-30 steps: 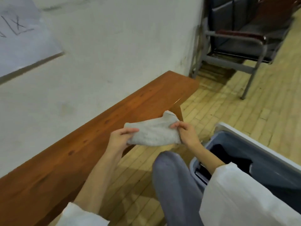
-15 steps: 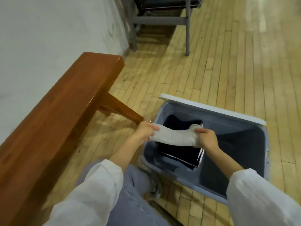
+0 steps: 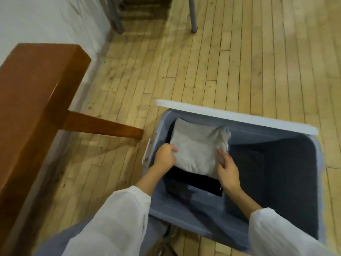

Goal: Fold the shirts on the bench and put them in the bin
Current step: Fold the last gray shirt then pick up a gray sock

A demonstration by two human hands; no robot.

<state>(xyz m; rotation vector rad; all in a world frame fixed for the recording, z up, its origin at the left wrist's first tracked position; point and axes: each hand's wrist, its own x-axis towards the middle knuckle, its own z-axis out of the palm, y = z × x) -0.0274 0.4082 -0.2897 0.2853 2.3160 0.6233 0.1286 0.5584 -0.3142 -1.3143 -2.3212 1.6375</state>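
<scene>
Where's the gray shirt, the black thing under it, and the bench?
gray shirt [image 3: 195, 150]: head view, middle of its folded top face.
black garment [image 3: 195, 183]: head view, the strip showing from under the gray shirt.
bench [image 3: 36, 80]: head view, bare wooden seat.

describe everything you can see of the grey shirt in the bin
The grey shirt is a light heathered knit folded into a compact rectangle, bunched at its far right corner. It lies flat in the left part of the blue-grey bin, on a black folded garment. The left hand grips its left edge; the right hand rests its fingers on its right edge.
</scene>
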